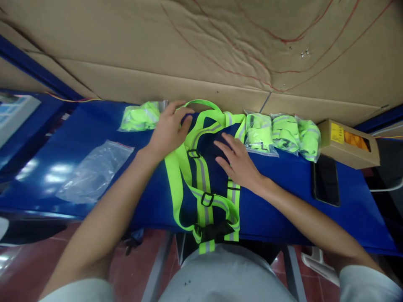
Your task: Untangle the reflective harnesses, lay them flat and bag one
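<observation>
A neon-green reflective vest of webbing straps [203,174] with grey stripes lies spread on the blue table [151,193]. Black slide adjusters sit along its straps, and a black buckle [217,230] is at the near edge. Over the upper left straps, my left hand [170,132] is open, its fingers bent and thumb apart; whether it touches them I cannot tell. My right hand [237,163] hovers at the vest's right side, fingers spread, holding nothing, and partly covers the right strap.
Folded vests in clear bags lie along the back: one bagged vest [140,117] at left, several at right [258,132]. An unfilled clear plastic bag [97,172] lies left. At right are a black phone [325,180] and a cardboard box [355,153]. Behind stands a cardboard-covered panel [141,50].
</observation>
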### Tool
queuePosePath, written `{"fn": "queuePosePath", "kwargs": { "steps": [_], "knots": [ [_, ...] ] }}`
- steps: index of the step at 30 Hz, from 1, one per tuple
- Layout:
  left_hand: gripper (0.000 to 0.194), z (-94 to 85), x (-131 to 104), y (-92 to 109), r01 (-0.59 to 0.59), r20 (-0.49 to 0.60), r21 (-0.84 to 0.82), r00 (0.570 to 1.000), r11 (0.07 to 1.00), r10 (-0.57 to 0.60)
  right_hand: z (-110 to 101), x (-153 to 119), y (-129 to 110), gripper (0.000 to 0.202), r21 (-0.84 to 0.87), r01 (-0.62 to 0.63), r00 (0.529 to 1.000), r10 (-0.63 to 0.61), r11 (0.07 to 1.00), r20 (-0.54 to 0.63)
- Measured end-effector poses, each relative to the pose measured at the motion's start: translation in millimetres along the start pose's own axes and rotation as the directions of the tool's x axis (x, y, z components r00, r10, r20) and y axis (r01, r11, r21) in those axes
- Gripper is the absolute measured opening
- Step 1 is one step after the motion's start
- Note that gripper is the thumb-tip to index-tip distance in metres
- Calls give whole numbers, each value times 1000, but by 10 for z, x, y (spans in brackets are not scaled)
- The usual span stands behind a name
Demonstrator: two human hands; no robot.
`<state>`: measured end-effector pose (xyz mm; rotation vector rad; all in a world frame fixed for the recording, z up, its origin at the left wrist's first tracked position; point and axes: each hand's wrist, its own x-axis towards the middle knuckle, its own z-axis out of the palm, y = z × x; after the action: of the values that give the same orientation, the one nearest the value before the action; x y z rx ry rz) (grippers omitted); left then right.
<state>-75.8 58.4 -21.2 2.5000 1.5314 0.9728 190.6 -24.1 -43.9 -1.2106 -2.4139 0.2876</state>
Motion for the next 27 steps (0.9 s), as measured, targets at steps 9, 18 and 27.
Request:
{"fn": "queuePosePath", "kwargs": {
  "steps": [9, 18, 27],
  "knots": [
    [64, 214, -792, 416, 373, 223, 54, 900, 926, -375, 43, 391, -128, 53, -64, 22, 995, -15, 998, 98],
    [57, 393, -617, 591, 543, 132, 41, 829, 839, -544, 47, 463, 82, 39, -133, 43, 988, -23, 990, 154],
    [56, 244, -855, 487, 266, -43, -283, 956, 921, -289, -136, -37, -10, 52, 97, 21, 999, -24, 995, 35]
  ]
}}
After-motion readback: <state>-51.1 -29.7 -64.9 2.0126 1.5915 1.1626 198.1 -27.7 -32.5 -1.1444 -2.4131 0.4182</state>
